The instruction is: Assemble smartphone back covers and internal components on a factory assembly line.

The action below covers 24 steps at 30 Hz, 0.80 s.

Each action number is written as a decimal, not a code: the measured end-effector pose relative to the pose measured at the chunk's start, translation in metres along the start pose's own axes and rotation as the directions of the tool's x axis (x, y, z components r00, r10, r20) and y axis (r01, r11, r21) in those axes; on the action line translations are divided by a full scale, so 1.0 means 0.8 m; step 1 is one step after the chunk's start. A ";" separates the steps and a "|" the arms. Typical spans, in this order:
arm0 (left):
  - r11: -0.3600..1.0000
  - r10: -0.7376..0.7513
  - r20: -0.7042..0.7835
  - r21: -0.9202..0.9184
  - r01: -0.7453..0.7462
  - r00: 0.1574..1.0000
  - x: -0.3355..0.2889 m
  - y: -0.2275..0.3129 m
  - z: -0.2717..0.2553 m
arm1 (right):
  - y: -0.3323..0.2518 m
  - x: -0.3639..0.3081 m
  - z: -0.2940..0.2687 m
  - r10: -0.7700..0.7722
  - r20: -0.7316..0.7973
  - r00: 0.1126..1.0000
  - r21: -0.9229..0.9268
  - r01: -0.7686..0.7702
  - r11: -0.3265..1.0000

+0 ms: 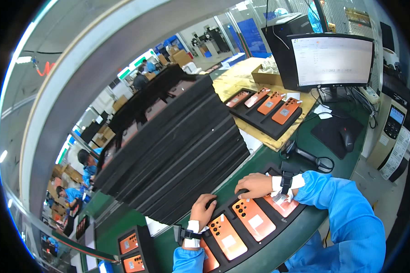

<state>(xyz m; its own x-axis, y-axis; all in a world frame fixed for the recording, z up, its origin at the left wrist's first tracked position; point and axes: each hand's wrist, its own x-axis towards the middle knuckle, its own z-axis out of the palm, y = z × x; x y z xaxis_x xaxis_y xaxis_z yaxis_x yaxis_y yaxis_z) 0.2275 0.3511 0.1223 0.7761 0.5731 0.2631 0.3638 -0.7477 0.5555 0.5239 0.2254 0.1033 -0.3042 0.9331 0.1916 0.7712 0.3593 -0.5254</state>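
A black tray [237, 227] lies on the green bench in front of me, with orange phones in its slots. Two middle phones, one [228, 243] nearer my left and another [254, 220] to its right, show camera lenses and a pale label. My left hand [202, 210] curls over the tray's far edge on the left. On the same edge farther right, my right hand [255, 185] has its fingers bent down beside a phone's top. My wrists and sleeves partly cover the outer phones. Both wrists carry black straps over white cuffs.
A tall stack of black trays [177, 150] rises just beyond my hands. Another phone tray [259, 125] sits at the back right, and one more [146, 241] at the lower left. A handheld scanner [303, 152], mouse [346, 139] and monitor [332, 59] occupy the right side.
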 end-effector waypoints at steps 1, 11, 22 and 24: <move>1.000 -0.009 -0.001 -0.005 0.009 1.000 0.001 0.000 0.000 | 0.002 0.001 0.003 -0.009 -0.018 1.000 0.006 0.010 1.000; 0.997 -0.080 -0.007 0.013 0.080 0.997 0.004 -0.004 0.003 | 0.005 0.009 0.004 -0.007 -0.015 1.000 -0.036 0.007 0.999; 0.992 -0.030 -0.007 0.119 0.031 1.000 0.001 0.000 0.005 | -0.008 0.004 -0.003 0.033 0.004 0.999 -0.008 -0.033 0.999; 0.992 -0.022 -0.001 0.122 0.022 1.000 -0.002 0.000 0.005 | -0.010 0.006 -0.007 0.036 0.021 0.999 -0.006 -0.035 0.999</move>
<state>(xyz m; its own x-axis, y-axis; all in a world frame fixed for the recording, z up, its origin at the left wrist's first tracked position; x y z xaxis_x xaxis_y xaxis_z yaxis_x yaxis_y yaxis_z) 0.2282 0.3489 0.1186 0.7673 0.5900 0.2515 0.4413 -0.7702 0.4605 0.5197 0.2273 0.1129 -0.2883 0.9449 0.1553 0.7846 0.3260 -0.5273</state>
